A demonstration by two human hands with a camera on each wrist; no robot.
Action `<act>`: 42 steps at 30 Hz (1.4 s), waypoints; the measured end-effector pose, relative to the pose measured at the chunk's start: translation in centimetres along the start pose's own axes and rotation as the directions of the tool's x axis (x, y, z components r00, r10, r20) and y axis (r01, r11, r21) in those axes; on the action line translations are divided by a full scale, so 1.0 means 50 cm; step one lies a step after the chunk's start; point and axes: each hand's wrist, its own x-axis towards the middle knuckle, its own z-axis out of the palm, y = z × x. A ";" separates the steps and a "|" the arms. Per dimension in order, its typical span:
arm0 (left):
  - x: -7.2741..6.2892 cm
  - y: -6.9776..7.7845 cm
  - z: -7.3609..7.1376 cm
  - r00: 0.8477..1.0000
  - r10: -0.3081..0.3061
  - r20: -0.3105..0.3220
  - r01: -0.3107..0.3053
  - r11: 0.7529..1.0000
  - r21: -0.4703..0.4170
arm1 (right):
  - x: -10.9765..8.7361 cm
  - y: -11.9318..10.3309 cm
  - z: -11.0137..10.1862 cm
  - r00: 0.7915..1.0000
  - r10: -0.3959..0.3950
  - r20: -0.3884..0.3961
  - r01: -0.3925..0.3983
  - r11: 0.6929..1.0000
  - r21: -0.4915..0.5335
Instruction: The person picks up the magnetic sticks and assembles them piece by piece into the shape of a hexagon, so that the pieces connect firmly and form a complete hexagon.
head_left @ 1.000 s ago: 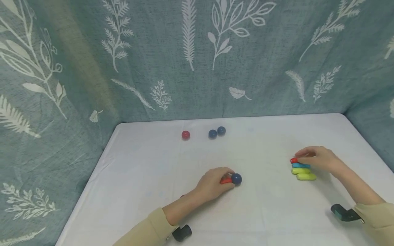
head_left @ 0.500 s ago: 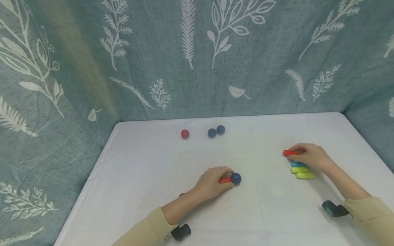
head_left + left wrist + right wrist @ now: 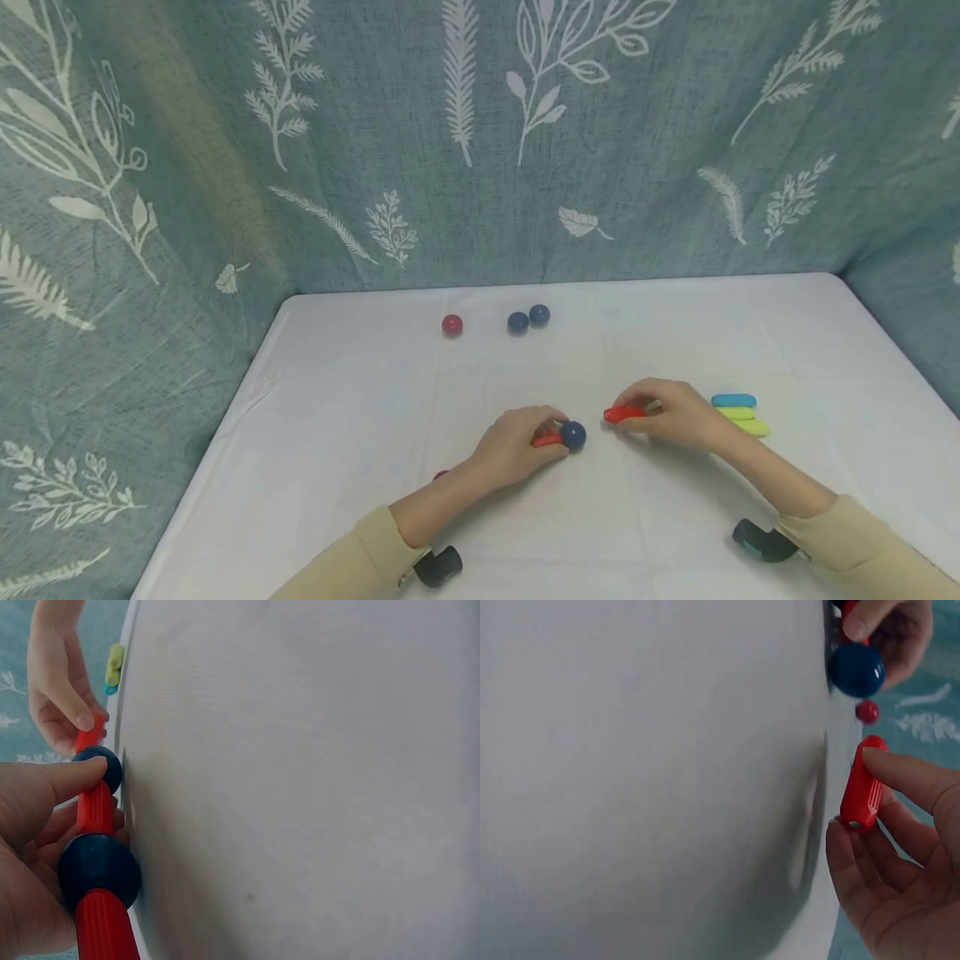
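My left hand pinches a chain of red rods and blue balls. In the left wrist view, one blue ball sits between two red rods, the nearer red rod running out of frame. The thumb presses near the end blue ball. To the right, my right hand holds a loose red rod between thumb and fingers, its left tip pointing at that ball with a gap between. A small metal-looking dot shows on the rod's near end.
On the white table, a red ball and two blue balls lie at the back. Right of the right hand lie a blue rod and two yellow-green rods. Another red ball is mostly hidden by the left forearm.
My right hand has lifted the red rod away from beside the blue rod and carried it left, close to the chain's end ball. The left hand has stayed almost still.
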 end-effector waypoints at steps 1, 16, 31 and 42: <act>0.000 0.000 0.000 1.000 0.000 0.000 0.000 1.000 -0.002 | 0.001 -0.003 0.006 1.000 -0.015 0.009 0.015 1.000 0.006; 0.000 0.003 -0.004 1.000 0.008 -0.011 -0.008 1.000 -0.003 | 0.010 -0.026 0.030 0.992 -0.104 0.072 0.102 0.994 0.032; 0.022 0.030 -0.002 0.996 0.058 -0.074 -0.045 0.986 0.163 | 0.018 -0.035 0.036 0.985 -0.154 0.074 0.153 0.988 0.011; 0.025 0.030 0.007 0.999 -0.014 -0.041 0.022 0.979 0.203 | 0.072 -0.049 0.030 0.983 -0.123 0.139 0.125 0.992 -0.005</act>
